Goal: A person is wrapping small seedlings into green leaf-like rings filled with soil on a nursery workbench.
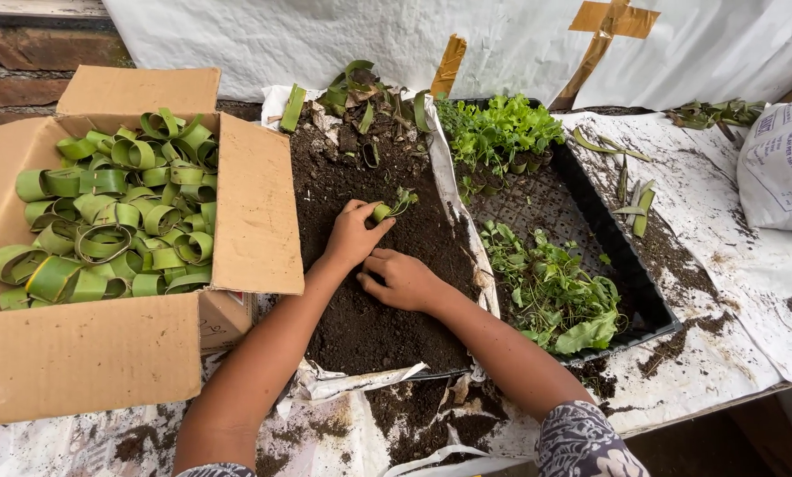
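White sheeting covers the surface, with the soil heap as landmark. Left of the heap stands a cardboard box of green leaf rings; right of it, a black tray of seedlings. On the heap, the left hand has its grip closed on a leaf cup with a seedling. The right hand presses the soil, fingers curled and holding nothing visible. Risk: squeezing may crush the stem. Fingertips are partly buried.
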